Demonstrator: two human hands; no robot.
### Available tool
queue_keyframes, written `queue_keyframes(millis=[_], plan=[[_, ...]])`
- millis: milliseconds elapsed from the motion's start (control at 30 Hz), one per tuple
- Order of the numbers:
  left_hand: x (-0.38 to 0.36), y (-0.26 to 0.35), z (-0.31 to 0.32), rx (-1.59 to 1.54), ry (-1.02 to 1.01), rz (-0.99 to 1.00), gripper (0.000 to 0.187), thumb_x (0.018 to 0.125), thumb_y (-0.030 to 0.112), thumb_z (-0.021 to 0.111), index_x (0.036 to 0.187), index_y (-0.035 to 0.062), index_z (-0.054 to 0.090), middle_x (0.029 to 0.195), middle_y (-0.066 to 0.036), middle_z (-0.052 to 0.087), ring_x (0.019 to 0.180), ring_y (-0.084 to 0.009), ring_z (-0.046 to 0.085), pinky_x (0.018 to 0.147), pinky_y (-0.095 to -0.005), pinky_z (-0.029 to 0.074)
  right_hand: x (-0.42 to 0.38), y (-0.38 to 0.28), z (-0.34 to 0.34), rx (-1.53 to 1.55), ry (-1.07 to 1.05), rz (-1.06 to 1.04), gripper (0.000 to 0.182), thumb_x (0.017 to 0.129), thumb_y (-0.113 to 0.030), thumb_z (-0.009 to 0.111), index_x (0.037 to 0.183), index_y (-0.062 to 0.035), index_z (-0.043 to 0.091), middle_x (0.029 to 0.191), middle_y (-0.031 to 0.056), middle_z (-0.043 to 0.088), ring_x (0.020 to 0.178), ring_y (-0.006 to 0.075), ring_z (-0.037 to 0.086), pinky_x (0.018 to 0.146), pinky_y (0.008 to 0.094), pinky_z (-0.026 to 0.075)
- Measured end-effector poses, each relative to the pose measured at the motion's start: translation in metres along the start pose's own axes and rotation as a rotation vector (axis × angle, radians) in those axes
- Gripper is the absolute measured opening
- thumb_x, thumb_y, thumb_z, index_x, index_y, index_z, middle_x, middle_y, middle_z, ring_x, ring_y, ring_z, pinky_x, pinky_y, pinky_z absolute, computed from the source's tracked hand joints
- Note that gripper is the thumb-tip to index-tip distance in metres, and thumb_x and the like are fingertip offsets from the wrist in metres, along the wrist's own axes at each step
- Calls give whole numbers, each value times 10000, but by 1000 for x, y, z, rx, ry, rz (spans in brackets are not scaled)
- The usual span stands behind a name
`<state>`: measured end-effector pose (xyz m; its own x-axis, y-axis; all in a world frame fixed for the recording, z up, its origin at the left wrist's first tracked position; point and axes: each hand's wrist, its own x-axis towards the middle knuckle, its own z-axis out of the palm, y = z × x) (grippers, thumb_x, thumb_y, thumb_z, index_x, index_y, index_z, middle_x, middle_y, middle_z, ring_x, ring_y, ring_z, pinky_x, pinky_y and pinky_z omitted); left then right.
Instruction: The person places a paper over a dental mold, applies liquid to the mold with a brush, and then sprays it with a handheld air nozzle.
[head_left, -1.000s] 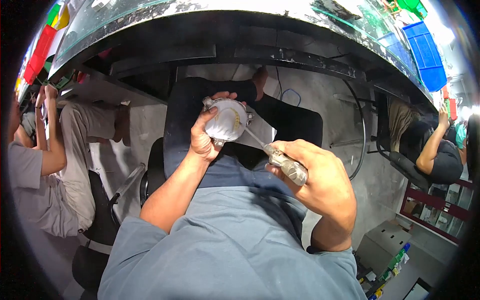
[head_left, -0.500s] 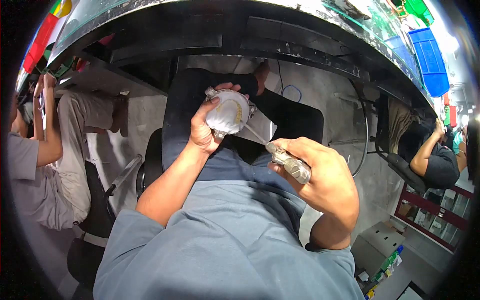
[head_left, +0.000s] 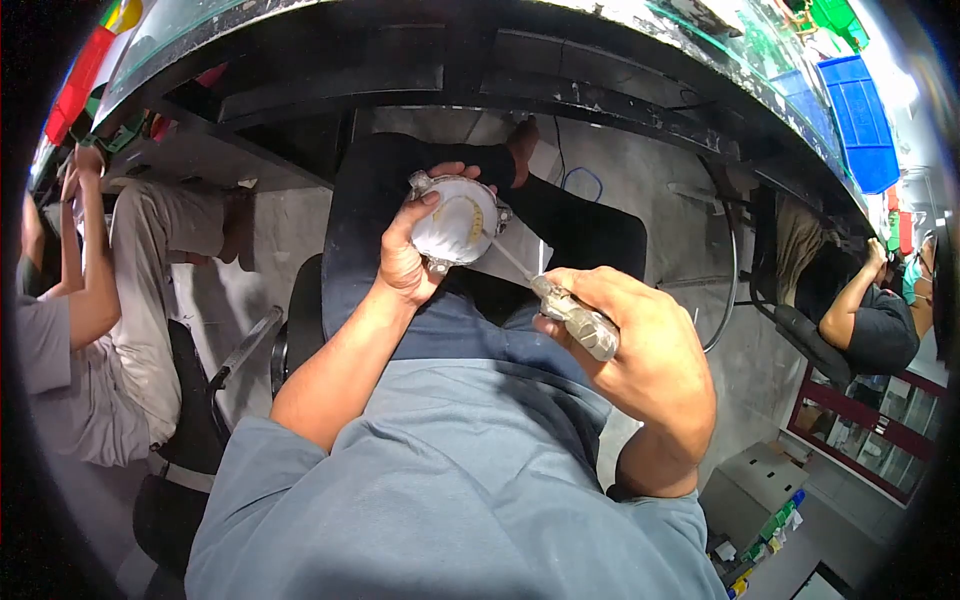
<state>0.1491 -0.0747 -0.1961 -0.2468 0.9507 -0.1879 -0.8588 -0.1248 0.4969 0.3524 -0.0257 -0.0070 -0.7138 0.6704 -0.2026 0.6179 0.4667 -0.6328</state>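
My left hand [head_left: 405,250] is closed round the edge of a metal dental flask [head_left: 440,268], thumb over its near rim and fingertips along its far rim. White plaster [head_left: 440,225] fills it, and a yellowish tooth-shaped arch [head_left: 476,218] shows on the right side. My right hand [head_left: 650,340] grips a worn, whitish blow gun [head_left: 590,332], index finger and thumb near its front. From it a thin straight nozzle [head_left: 515,262] runs up-left, its tip close to the flask's right rim. Both hands are above my lap.
A black-edged workbench [head_left: 600,70] curves across the front. Under it hang a blue cable [head_left: 582,180] and a black hose [head_left: 733,270]. Co-workers sit on the left [head_left: 95,280] and right [head_left: 875,325]. A blue bin [head_left: 860,125] stands at the bench's right; a chair [head_left: 190,400] is left.
My right hand has shifted slightly, and the nozzle tip now points a little higher along the flask's right rim. My left hand stays nearly still. The left co-worker's arms moved slightly.
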Motion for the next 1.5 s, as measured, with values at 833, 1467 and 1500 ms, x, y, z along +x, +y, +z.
queue_keyframes(millis=[833, 1467, 1500], plan=[[2, 0, 3, 18, 13, -10, 586, 882, 329, 609, 1382, 41, 503, 1386, -166, 558, 1306, -414, 535, 1120, -542, 423, -4, 4, 4, 26, 33, 8, 286, 835, -217, 769, 1082, -82, 714, 971, 104, 721, 872, 329, 713, 722, 401, 565], [1, 1, 3, 53, 8, -8, 602, 885, 321, 614, 1401, 35, 491, 1386, -169, 560, 1320, -417, 523, 1126, -541, 416, -4, 3, 5, -23, 73, -3, 352, 811, -130, 803, 1138, -56, 696, 951, 111, 703, 843, 296, 711, 734, 356, 550], [0, 1, 4, 69, 20, -2, 619, 886, 327, 613, 1415, 34, 482, 1396, -172, 556, 1323, -420, 520, 1126, -542, 416, -5, 4, 5, -28, 84, 3, 350, 811, -121, 799, 1140, -55, 696, 951, 114, 702, 843, 294, 709, 738, 355, 549]])
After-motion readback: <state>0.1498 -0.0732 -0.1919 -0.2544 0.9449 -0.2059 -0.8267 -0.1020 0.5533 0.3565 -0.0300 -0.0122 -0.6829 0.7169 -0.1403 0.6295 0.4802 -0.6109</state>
